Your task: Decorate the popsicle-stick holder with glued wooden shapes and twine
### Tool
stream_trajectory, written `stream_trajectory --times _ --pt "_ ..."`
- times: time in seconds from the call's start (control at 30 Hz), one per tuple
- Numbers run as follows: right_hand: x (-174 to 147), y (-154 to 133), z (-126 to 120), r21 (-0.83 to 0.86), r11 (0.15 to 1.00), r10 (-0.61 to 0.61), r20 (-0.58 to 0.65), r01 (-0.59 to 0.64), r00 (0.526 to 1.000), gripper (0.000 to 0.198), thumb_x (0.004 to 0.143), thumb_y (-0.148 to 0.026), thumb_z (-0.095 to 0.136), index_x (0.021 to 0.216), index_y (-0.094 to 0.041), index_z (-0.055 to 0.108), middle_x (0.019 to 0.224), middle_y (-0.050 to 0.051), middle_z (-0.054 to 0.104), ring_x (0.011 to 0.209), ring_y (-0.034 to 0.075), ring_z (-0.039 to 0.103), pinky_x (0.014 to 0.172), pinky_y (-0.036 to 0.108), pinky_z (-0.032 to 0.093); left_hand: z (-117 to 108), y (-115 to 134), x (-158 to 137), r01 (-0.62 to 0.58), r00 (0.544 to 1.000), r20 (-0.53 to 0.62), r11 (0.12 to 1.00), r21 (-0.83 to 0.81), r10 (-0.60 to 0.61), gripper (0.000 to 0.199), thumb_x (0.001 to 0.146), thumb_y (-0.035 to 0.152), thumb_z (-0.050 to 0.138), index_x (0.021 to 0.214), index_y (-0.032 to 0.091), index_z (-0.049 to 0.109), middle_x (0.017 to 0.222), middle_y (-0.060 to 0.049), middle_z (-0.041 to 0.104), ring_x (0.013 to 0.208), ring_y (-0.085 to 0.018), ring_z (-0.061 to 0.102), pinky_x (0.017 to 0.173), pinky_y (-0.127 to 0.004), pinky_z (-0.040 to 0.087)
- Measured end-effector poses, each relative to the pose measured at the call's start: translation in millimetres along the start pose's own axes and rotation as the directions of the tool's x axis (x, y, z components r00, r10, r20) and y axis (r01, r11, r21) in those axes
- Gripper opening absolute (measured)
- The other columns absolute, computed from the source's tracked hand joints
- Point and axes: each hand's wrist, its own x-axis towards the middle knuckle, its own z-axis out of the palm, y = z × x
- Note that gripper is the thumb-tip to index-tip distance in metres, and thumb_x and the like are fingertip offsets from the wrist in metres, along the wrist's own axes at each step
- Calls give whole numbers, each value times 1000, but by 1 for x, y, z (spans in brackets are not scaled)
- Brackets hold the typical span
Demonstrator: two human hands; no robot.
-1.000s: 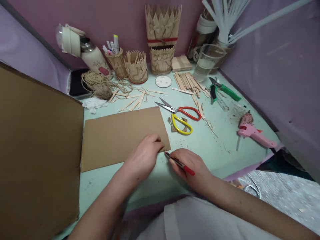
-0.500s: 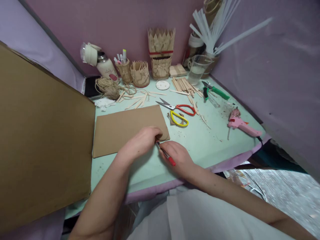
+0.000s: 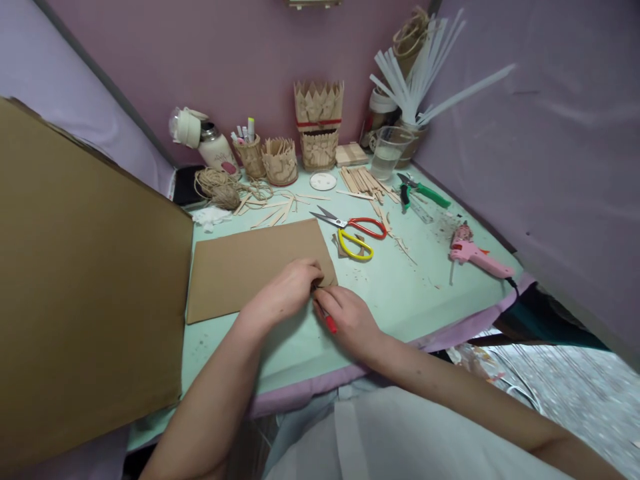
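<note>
A flat sheet of brown cardboard point(image 3: 245, 263) lies on the table in front of me. My left hand point(image 3: 289, 285) rests on its near right corner, fingers curled down and pressed together; whatever lies beneath the fingertips is mostly hidden. Right beside it, my right hand point(image 3: 353, 320) is closed around a pen with a red end point(image 3: 330, 323), its tip hidden between the two hands at the cardboard's edge. Beyond the corner, scissors with one red and one yellow handle point(image 3: 355, 233) lie spread on small cardboard scraps point(image 3: 343, 247).
A large upright cardboard panel point(image 3: 95, 287) walls off the left side. Twine point(image 3: 220, 188), wooden sticks point(image 3: 365, 183), green-handled pliers point(image 3: 433, 195) and a pink glue gun point(image 3: 483, 259) lie around. A plastic cup of water point(image 3: 387, 160) stands at the back.
The camera view has tilted up slightly, so things sit lower. My right hand has shifted closer to my left, and the pen's red end has swung to the left.
</note>
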Motion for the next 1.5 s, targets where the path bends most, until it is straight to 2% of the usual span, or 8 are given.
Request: stream_trajectory --times 0.43,0.77,0.93,1.07,1.17,1.3,1.4,1.5 --pt "-3 -2 -4 -7 1000 27 -13 -27 1000 19 91 -11 42 91 -16 60 79 7 63 74 19 56 67 30 43 -2 4 0 3 1000 -17 1000 -25 -3 20 74 9 39 66 15 56 80 -4 56 71 -14 48 67 -28 37" --pt "-9 8 -26 171 974 159 -35 -150 987 13 94 -18 44 93 -19 57 82 6 65 75 17 60 68 29 49 0 1 2 28 1000 -4 1000 -8 -28 22 75 6 40 70 16 59 82 -4 57 72 -14 49 67 -27 37" --pt "-7 18 -44 243 933 294 -88 -265 952 12 93 -23 46 92 -19 57 85 5 66 75 16 62 67 27 47 -1 9 -1 64 998 -11 991 118 -63 24 78 5 39 78 15 61 85 -6 59 77 -16 53 70 -28 39" --pt "3 34 -59 298 894 385 -130 -334 914 10 91 -26 49 91 -21 57 82 3 66 69 15 61 63 25 45 9 35 -2 181 983 -45 913 367 -177 26 85 7 37 87 13 62 91 -10 61 83 -20 56 72 -31 41" --pt "17 48 -67 330 867 422 -90 -373 902 10 89 -29 52 89 -21 58 75 1 65 61 14 58 58 25 43 26 55 1 259 966 -121 831 492 -230 27 88 9 37 99 11 62 94 -11 62 87 -22 58 75 -33 43" --pt "46 63 -72 468 809 384 40 -357 923 16 87 -35 52 86 -20 56 74 2 65 61 15 59 57 26 44 51 69 8 375 925 -271 768 520 -267 29 89 13 42 109 8 62 96 -14 63 91 -25 57 77 -35 44" --pt "74 65 -74 558 760 266 203 -334 942 20 88 -38 51 84 -19 56 73 3 64 65 16 60 59 26 45 62 78 15 448 893 -304 725 523 -333 30 89 14 43 107 8 66 101 -16 64 97 -25 56 84 -37 42" --pt "103 56 -74 503 827 70 351 -251 934 24 88 -37 49 76 -18 57 81 4 63 61 13 55 56 25 41 69 87 20 544 838 -366 668 507 -405 36 88 15 44 117 4 63 116 -20 61 110 -27 53 94 -39 39"
